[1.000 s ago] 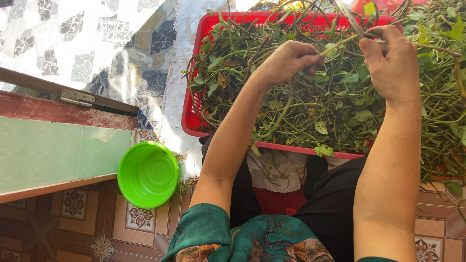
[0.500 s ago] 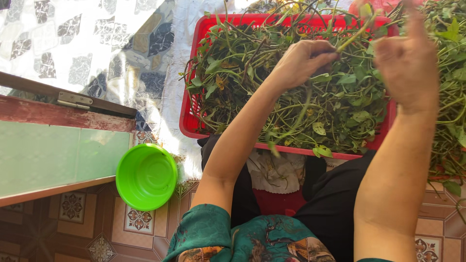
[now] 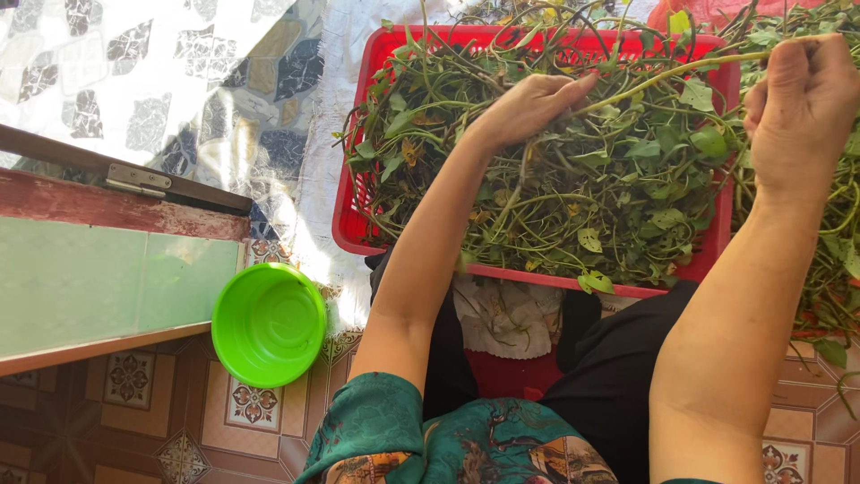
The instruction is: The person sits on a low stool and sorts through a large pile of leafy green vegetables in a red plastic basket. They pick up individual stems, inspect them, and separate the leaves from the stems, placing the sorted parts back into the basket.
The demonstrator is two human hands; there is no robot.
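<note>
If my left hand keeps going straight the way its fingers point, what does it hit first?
Probably the long pale green stem stretched between both hands: the left hand points right along it, over the leafy greens in the red plastic basket. Depth is hard to judge.

Red plastic basket point(image 3: 358, 215), latticed walls with a slight sheen. Inside it, matt leafy greens point(image 3: 573, 179) on smooth, pale stems. The lime-green bowl point(image 3: 269, 323) is glossy moulded plastic. Floor tiles point(image 3: 130, 381) look glazed and patterned. The door frame point(image 3: 98, 206) shows worn, rough painted wood with a dull metal hinge point(image 3: 136, 179). The sleeve point(image 3: 367, 430) is soft printed cloth.
</note>
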